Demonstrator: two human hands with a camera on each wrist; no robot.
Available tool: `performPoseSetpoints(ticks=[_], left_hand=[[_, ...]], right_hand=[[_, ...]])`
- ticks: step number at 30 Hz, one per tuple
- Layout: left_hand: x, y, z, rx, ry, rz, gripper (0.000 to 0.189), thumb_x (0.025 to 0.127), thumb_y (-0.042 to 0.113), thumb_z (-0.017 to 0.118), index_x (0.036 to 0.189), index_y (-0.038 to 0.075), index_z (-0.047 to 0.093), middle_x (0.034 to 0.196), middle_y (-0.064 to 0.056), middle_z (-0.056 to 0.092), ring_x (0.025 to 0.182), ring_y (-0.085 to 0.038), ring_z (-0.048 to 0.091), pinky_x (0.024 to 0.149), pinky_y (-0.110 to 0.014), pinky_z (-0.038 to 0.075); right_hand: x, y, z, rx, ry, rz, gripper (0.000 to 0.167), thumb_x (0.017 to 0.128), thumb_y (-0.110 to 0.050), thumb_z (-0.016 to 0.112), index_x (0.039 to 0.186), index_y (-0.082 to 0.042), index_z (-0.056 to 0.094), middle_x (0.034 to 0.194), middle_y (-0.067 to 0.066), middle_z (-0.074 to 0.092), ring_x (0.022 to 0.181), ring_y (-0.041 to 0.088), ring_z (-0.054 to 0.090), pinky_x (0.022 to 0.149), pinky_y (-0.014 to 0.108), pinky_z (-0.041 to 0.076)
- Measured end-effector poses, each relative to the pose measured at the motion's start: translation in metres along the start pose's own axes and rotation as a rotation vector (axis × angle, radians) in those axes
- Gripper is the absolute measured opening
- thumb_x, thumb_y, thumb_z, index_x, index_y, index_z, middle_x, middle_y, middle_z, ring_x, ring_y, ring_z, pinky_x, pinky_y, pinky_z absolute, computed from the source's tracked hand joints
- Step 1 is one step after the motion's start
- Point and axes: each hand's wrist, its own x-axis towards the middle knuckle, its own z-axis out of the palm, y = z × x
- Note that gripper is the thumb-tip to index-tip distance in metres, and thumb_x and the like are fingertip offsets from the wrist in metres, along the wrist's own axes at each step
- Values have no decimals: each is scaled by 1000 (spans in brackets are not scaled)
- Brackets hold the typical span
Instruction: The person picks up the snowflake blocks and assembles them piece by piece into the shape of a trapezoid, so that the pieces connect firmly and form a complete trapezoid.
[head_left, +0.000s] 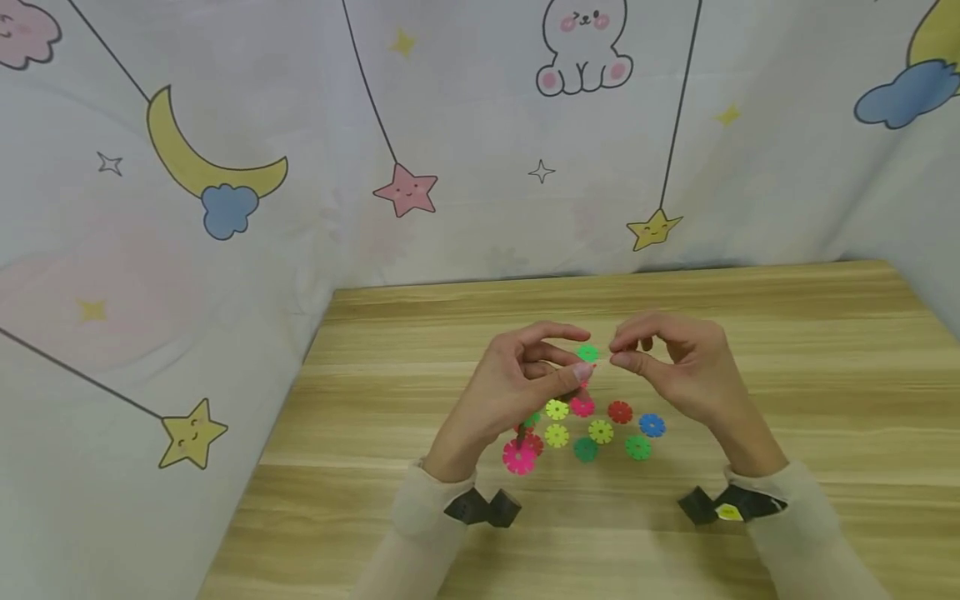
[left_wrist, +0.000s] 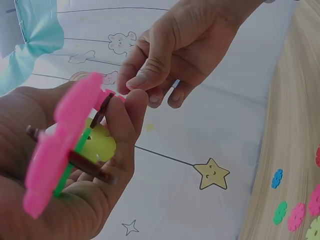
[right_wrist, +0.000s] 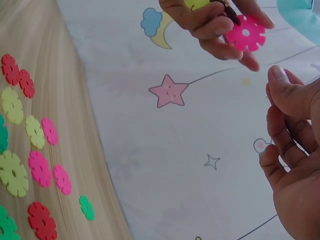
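My left hand (head_left: 517, 379) holds a joined cluster of notched plastic discs, best seen in the left wrist view. It has a pink disc (left_wrist: 62, 145) nearest the camera, a green disc (left_wrist: 65, 175) edge-on, brown discs (left_wrist: 90, 167) and a yellow disc (left_wrist: 100, 142). Another pink disc (right_wrist: 245, 32) sticks out past the left fingertips in the right wrist view. Thumb and forefinger of my right hand (head_left: 686, 367) are bent together a short gap from the cluster, with nothing visible between them. The left fingers partly hide the cluster in the head view.
Loose discs lie on the wooden table (head_left: 825, 375) below the hands, among them a blue disc (head_left: 652, 425), a red disc (head_left: 620, 412), a teal disc (head_left: 586, 450) and several yellow, green and pink ones. A printed curtain (head_left: 480, 108) hangs behind the table.
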Motion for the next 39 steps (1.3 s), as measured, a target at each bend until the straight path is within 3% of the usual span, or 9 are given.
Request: performPoseSetpoints(ticks=[5,8,12,18,23,30,34,39], left_hand=[[1,0,-1,-6,12,1,37,99,19,79,136,21,72,117,-14,79,90,-18,82,86,-38,67],[2,0,-2,-1,6,4,36,100,19,78,135,21,72,117,-14,79,92,-18,82,86,-37,67],[3,0,-1,-1,-10,4,34,100,19,78,134,19,72,115,-15,79,93,-17,82,88,-36,67],[4,-2,1,-20,-30,5,34,101,17,77,134,15,71,117,-16,78,96,-16,81,90,-37,67],[2,-2,1,-12,-31,-1,33,101,17,77,134,15,72,117,-15,78,99,-22,82,89,-35,66],[2,-3,1,-3,-39,8,33,101,17,77,133,15,71,118,-15,78,97,-17,81,88,-34,66],[3,-4,1,-6,-46,6,34,101,17,77,134,15,71,119,-14,78,98,-15,81,88,-33,66],[3,-4,1,-7,-50,7,33,102,16,76,135,15,71,120,-15,79,99,-16,81,88,-33,66]], right_hand=[[-8,8,-17,-5,44,88,24,83,29,72,98,11,75,95,2,78,86,13,65,72,22,49],[-21,15,-25,-24,60,199,19,87,26,71,99,11,74,97,0,78,85,11,65,72,19,52],[-43,24,-34,-116,60,355,13,93,16,72,103,8,75,99,-2,77,89,7,69,81,14,57],[-76,37,-49,-342,-56,540,16,98,0,75,113,-6,77,105,4,78,92,2,68,81,12,56],[-95,43,-56,-410,-170,673,21,99,-9,78,119,-12,77,106,6,76,86,8,64,77,18,55],[-104,47,-49,-471,-238,676,19,94,-14,84,112,-15,79,98,-1,76,79,5,59,67,22,52],[-104,45,-41,-536,-269,622,20,93,-18,85,113,-16,79,102,-3,78,83,3,59,72,21,52],[-101,44,-34,-593,-299,584,24,92,-10,85,114,-15,78,109,-2,78,91,6,64,80,22,55]])
